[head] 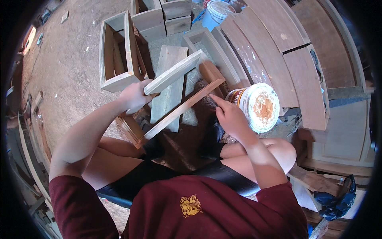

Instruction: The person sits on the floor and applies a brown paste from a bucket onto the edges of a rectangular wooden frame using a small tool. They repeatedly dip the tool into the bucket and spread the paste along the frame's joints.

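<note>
A bottomless wooden drawer frame [182, 112] is tilted between my knees, its nearer rail running diagonally up to the right. My left hand [135, 95] grips its far rail at the left end. Close to the right end of the nearer rail is my right hand [231, 115], fingers closed around a thin dark tool [212, 103]. Most of that tool is hidden by the fingers, so its kind is unclear. A flat wooden board [167, 71] lies beneath the frame and shows through its opening.
A white plastic bucket [265, 107], with orange-brown paste on its lid, stands right of my right hand. Wooden drawer boxes [118, 80] stand ahead on the left. Stacked drawers [259, 35] fill the right side. Behind them is a blue bucket [213, 18]. Dirt floor [71, 59] extends leftward.
</note>
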Available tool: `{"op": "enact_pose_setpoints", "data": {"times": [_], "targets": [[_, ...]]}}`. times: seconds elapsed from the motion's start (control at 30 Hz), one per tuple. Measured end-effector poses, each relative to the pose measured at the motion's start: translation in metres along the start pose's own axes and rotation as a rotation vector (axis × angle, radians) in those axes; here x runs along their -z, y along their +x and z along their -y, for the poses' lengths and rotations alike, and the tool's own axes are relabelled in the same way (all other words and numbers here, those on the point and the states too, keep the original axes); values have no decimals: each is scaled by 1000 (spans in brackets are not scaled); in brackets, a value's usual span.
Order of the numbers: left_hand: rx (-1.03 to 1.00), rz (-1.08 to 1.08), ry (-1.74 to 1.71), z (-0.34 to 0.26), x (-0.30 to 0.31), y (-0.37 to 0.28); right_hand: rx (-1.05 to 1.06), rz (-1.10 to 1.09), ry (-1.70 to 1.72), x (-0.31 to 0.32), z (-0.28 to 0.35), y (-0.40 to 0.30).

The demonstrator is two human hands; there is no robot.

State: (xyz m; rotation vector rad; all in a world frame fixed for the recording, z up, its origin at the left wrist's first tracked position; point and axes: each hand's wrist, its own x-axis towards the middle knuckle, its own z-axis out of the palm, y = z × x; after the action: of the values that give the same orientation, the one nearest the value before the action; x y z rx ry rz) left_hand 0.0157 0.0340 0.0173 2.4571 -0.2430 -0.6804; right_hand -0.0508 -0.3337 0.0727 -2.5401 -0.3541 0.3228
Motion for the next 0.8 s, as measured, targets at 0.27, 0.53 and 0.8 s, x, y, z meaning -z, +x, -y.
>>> {"op": "enact_pose_setpoints", "data": {"times": [0.27,0.53,0.8], "targets": [[-40,-16,-40,1,1,0,175,-100,-660,-27,23,-6],[-7,23,-95,0,3,-2,69,265,-527,-25,22,-5],[6,12,-54,-7,7,-7,39,140,-194,28,43,15]]}}
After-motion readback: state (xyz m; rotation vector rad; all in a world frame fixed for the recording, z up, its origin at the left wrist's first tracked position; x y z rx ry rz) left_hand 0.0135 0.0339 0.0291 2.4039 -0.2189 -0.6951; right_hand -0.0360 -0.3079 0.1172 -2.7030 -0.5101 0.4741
